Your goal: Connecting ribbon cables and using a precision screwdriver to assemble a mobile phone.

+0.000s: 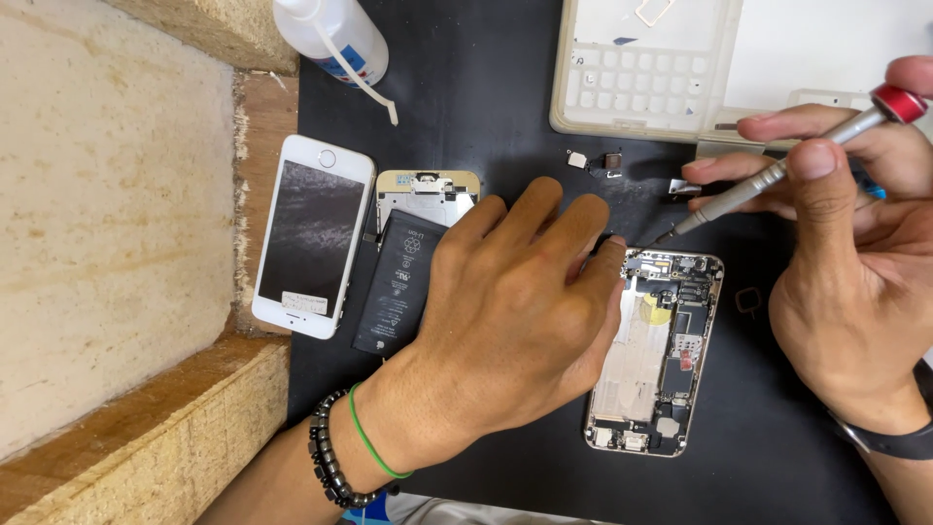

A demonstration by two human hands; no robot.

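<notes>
An opened phone body [656, 355] lies on the black mat [486, 117], its circuit board and metal shield bare. My left hand [515, 301] rests flat against the body's left side, fingertips at its top left corner. My right hand [850, 262] grips a slim silver screwdriver [777, 175] with a red cap; the tip sits just above the top left corner of the phone body. A black battery [397, 282] lies partly under my left hand, overlapping a metal back plate [426, 194].
A white phone screen unit [313, 235] lies at the mat's left edge. Small loose parts [604, 161] sit above the phone body. A white parts tray [641, 68] stands at the back, a plastic squeeze bottle [335, 39] at top left. Rough wooden boards [117, 243] border the left.
</notes>
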